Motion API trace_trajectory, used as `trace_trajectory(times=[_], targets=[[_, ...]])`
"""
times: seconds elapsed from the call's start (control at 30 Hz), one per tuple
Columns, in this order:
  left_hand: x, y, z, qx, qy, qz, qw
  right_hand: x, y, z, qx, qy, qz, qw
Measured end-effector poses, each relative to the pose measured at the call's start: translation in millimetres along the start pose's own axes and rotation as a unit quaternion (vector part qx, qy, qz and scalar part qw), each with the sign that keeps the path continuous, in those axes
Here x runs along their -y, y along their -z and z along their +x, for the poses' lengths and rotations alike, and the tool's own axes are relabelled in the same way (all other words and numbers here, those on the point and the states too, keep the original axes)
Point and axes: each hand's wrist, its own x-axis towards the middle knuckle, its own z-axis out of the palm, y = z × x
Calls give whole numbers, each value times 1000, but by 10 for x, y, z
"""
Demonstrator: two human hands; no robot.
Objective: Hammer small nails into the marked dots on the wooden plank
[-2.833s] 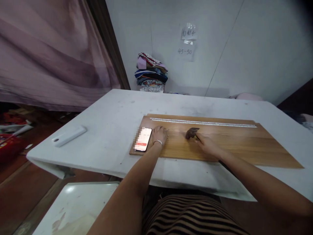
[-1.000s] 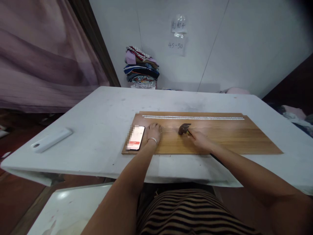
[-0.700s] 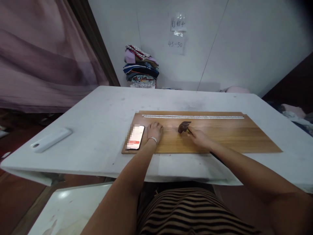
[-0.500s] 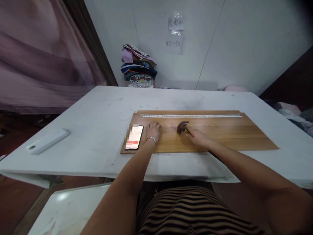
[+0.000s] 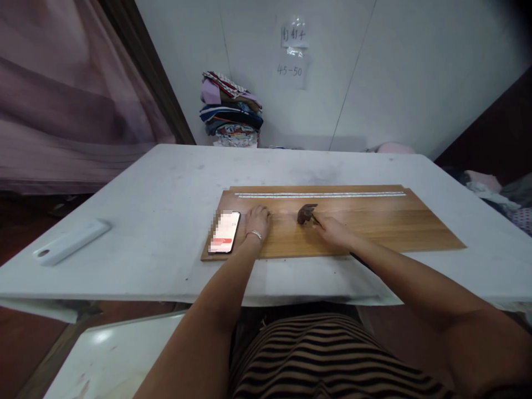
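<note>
A wooden board (image 5: 374, 221) lies on the white table, with two thin white strips (image 5: 320, 195) along its far side. My left hand (image 5: 258, 220) rests flat on the board, fingers stretched out, a bracelet at the wrist. Just left of it lies a phone (image 5: 226, 233) with a lit screen. My right hand (image 5: 330, 230) is closed round the handle of a hammer (image 5: 306, 214), whose dark head is low over the middle of the board. Whether the head touches the wood I cannot tell.
A white plastic object (image 5: 72, 242) lies at the left of the white table (image 5: 137, 199). Folded clothes (image 5: 233, 111) are stacked behind the far edge, by the wall with paper signs (image 5: 291, 70). A pale stool or low surface (image 5: 103, 354) stands below the near left edge.
The whole view has shifted slightly, so everything sits a little further left. My right hand still grips the hammer, and my left hand stays flat on the board.
</note>
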Motion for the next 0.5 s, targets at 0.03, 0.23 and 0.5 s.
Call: trace_trajectory(times=[0.03, 0.23, 0.5], targets=[[5, -11, 3, -3, 0, 0, 1000, -13, -6, 3, -2, -1, -2, 1000], [26, -56, 26, -12, -4, 4, 1000, -66, 5, 21, -19, 6, -11, 1000], [43, -46, 30, -5, -14, 1, 1000, -15, -2, 16, 6, -13, -14, 1000]])
